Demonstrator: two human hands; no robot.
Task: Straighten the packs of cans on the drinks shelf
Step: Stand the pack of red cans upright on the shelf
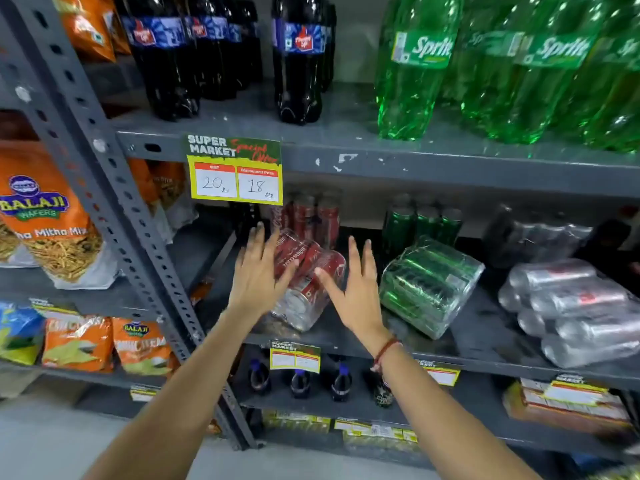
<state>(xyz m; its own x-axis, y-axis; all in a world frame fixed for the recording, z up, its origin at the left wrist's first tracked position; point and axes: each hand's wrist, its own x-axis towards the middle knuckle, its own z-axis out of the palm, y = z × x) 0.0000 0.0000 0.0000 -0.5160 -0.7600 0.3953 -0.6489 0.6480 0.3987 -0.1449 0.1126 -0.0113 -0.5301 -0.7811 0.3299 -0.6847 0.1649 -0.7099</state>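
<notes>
red can pack (304, 282) lies tilted on the middle drinks shelf (485, 327), its near end just by the front edge. left hand (258, 271) and right hand (356, 289) flank it, fingers spread, each thumb touching the wrap. green can pack (429, 285) lies skewed just beside, silver can pack (575, 313) further right, bare shelf between them.

Head camera (the only view) looks forward and down, close to the drinks shelf (450, 344).
</notes>
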